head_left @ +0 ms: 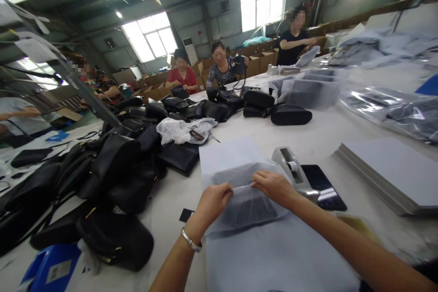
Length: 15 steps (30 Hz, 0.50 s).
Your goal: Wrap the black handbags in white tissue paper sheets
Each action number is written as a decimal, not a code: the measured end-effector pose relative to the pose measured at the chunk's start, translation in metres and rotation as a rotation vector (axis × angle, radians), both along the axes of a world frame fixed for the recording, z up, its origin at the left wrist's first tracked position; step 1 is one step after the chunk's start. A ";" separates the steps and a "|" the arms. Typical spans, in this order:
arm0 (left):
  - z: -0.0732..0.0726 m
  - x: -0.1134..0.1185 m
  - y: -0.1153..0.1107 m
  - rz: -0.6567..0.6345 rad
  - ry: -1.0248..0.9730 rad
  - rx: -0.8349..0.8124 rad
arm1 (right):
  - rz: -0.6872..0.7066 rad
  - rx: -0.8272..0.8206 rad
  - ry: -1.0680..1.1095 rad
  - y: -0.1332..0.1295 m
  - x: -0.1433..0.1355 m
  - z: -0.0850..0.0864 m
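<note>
A translucent white plastic bag [251,212] lies in front of me with a dark shape showing through it, its kind blurred by the film. Thumb and fingers of my left hand [212,203] pinch the bag's edge on the left. Opposite it, my right hand [273,188] is closed on the same edge, fingers pressed together. Under the bag are sheets of white paper [273,255]. Just beyond my right hand stands a grey tape dispenser [290,169], with a dark phone [323,187] beside it.
Black handbags [116,169] are heaped along the left and far side. At right sit a stack of grey-white boards [390,173] and clear plastic bags [386,109]. A blue container [51,267] stands near left. Several people work across the table [328,141].
</note>
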<state>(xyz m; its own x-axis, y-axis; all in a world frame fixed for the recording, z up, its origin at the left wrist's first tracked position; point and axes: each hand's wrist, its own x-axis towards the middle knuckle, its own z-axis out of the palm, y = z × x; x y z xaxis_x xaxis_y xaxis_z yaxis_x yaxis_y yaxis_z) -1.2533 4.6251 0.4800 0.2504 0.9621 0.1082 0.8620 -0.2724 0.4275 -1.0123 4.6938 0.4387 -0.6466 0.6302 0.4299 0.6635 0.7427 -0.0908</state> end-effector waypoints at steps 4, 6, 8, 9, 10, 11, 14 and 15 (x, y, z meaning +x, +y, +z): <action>-0.004 -0.010 0.007 0.022 -0.026 -0.005 | -0.002 -0.051 0.001 0.011 0.000 0.003; -0.008 -0.012 0.010 0.028 -0.045 -0.009 | 0.003 -0.071 -0.013 0.015 0.000 0.003; -0.011 -0.012 0.012 0.039 -0.066 -0.010 | 0.003 -0.083 -0.020 0.020 0.000 0.002; -0.013 -0.013 0.012 0.050 -0.074 -0.008 | 0.003 -0.091 -0.018 0.021 0.000 0.001; -0.014 -0.013 0.013 0.065 -0.079 -0.006 | 0.000 -0.102 -0.013 0.023 -0.001 0.000; -0.016 -0.013 0.013 0.082 -0.082 -0.003 | -0.004 -0.116 -0.006 0.025 -0.001 -0.001; -0.017 -0.015 0.015 0.127 -0.071 0.008 | -0.015 -0.164 0.005 0.029 -0.002 -0.002; -0.017 -0.016 0.016 0.138 -0.061 0.014 | -0.016 -0.177 0.004 0.030 -0.003 -0.001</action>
